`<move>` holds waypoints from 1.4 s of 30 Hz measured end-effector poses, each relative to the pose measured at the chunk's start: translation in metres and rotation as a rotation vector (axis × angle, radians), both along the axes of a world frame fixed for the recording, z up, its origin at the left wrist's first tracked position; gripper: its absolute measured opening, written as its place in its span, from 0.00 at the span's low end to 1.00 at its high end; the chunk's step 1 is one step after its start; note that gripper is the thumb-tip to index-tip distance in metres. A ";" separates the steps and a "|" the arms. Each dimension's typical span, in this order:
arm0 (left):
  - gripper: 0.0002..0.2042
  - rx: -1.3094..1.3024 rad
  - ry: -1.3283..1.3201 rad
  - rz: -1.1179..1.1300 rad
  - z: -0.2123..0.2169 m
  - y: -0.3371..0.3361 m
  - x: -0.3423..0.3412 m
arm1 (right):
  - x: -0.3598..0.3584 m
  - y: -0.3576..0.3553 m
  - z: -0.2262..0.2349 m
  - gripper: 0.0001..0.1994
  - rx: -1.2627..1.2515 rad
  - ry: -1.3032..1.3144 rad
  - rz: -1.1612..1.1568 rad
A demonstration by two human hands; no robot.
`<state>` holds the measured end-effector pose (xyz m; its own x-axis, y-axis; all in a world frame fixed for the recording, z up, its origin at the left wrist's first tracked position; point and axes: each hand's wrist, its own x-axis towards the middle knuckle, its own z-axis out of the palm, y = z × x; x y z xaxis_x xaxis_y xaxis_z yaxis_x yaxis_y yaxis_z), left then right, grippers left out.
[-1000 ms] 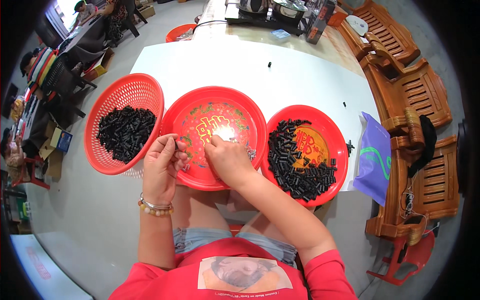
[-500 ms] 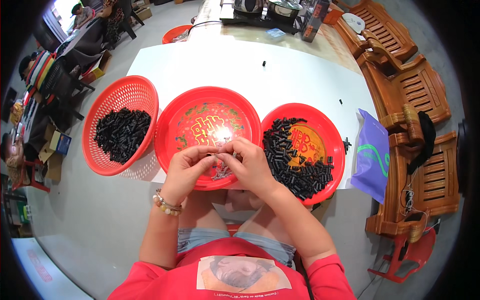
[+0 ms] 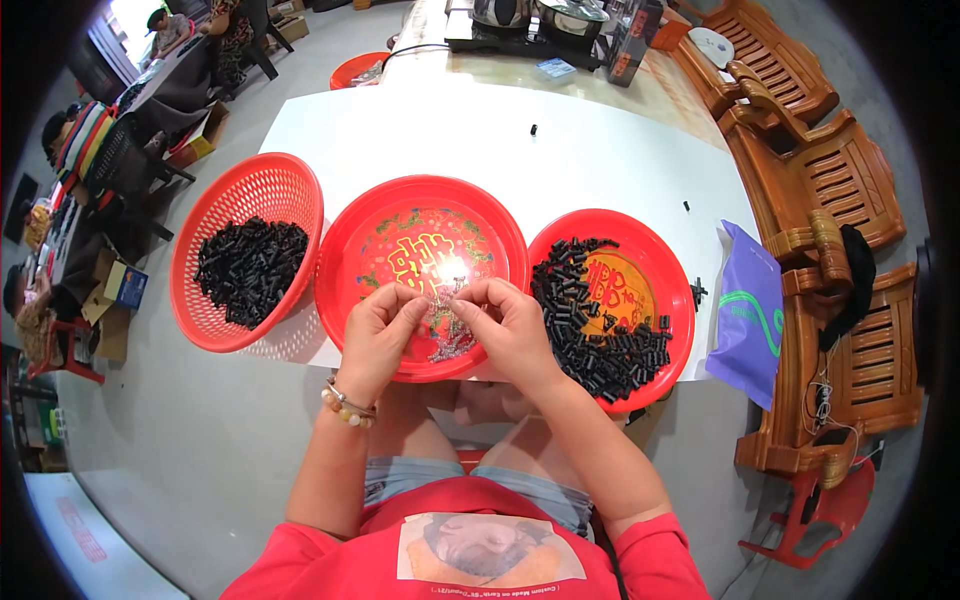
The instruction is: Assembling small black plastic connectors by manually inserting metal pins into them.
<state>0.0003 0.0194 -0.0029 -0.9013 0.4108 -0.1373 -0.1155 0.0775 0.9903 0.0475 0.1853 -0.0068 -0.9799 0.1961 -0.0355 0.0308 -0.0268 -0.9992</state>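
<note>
My left hand (image 3: 378, 335) and my right hand (image 3: 508, 325) hang a little apart over the near half of the round red basin (image 3: 345, 225), thumb and forefinger pinched on each. Whatever sits in the fingertips is too small to make out. Below them, a loose heap of small silvery metal pieces (image 3: 453, 345) lies in that basin, partly covered by my fingers. A red basin on the right (image 3: 687, 290) holds many short black cylindrical pieces (image 3: 610, 365). To the left, a red perforated basket (image 3: 188, 260) contains a pile of similar black pieces (image 3: 250, 272).
On the white tabletop (image 3: 400, 130) lie stray black pieces (image 3: 533, 130). A purple package (image 3: 748, 310) rests at its right edge, beside wooden benches (image 3: 850, 170). Pots on a black stove (image 3: 525, 38) stand at the back. People sit at a table (image 3: 170, 75) far left.
My two hands have drawn apart; their fingertips met before and now a gap shows between them. The whole view has shifted slightly.
</note>
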 end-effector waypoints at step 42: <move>0.10 0.478 -0.183 -0.123 0.023 0.020 0.022 | 0.033 0.015 0.043 0.03 0.366 0.299 -0.031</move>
<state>0.0223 0.0398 0.0198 -0.8216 0.5670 -0.0588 -0.3080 -0.3547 0.8828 0.0801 0.2001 0.0365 -0.9303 0.1726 0.3238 -0.2545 0.3321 -0.9083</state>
